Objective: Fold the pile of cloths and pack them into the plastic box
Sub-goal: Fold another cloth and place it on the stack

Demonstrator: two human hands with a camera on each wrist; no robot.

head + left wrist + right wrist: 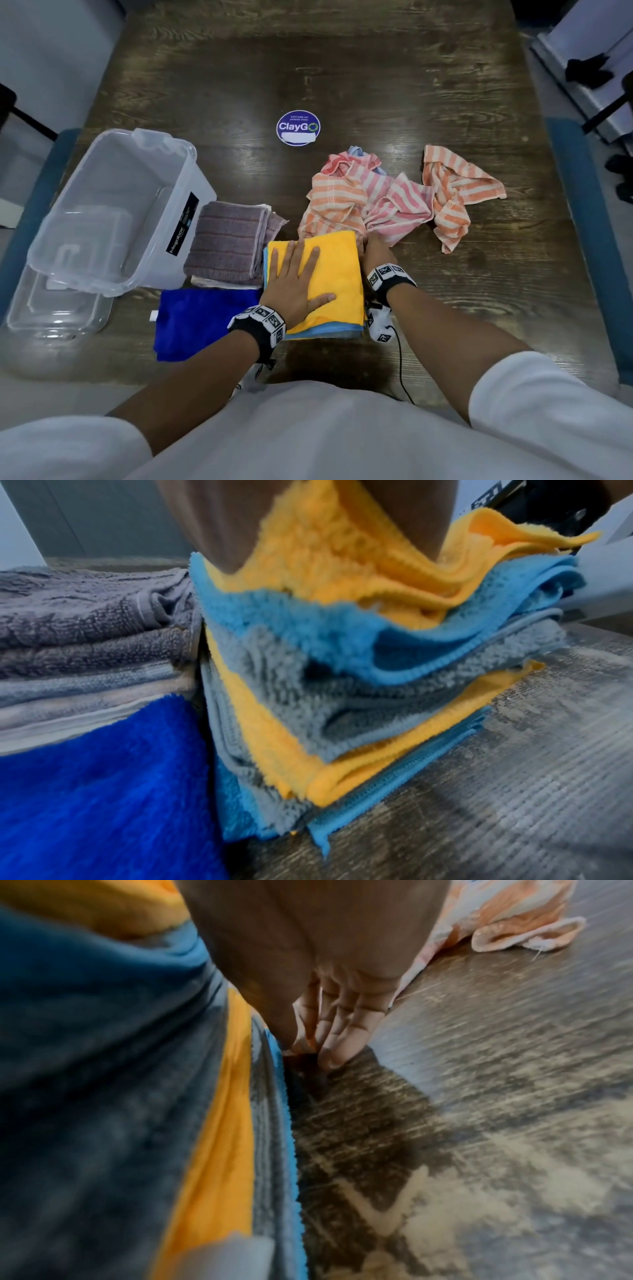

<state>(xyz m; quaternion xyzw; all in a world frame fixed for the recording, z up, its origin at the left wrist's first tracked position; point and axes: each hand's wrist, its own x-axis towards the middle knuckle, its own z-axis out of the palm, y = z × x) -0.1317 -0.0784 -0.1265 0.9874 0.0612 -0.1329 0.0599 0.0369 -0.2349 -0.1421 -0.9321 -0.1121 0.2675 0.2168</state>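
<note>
A stack of folded microfibre cloths, yellow on top with blue and grey layers below, lies near the table's front edge. My left hand presses flat on the yellow top, fingers spread. My right hand stands against the stack's right side, its straight fingers pointing down to the table. The clear plastic box stands at the left with no cloths in it. A loose pile of orange and pink striped cloths lies just beyond my right hand.
Folded grey-purple towels sit between the box and the stack. A dark blue cloth lies in front of them. The clear lid lies under the box's near end. A round ClayGo sticker marks the table's middle.
</note>
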